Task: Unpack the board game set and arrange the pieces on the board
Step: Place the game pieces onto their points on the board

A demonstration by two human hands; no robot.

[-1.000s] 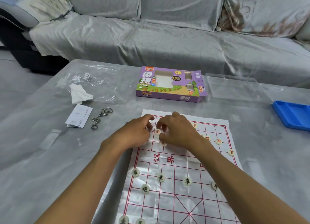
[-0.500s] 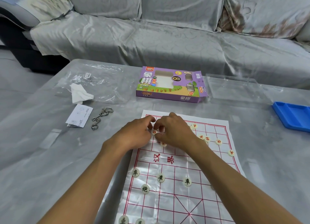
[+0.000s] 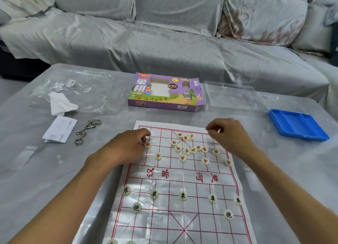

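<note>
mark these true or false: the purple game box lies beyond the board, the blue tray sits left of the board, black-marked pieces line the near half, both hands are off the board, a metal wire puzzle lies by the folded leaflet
1. The purple cardboard game box lies beyond the white paper board with red grid lines: true.
2. The blue plastic tray sits left of the board: false, it sits to the right.
3. Round cream pieces with black characters line the near half: true.
4. Both hands are off the board: false, the left hand and right hand are over its far end.
5. A metal wire puzzle lies by the white folded leaflet: true.
</note>
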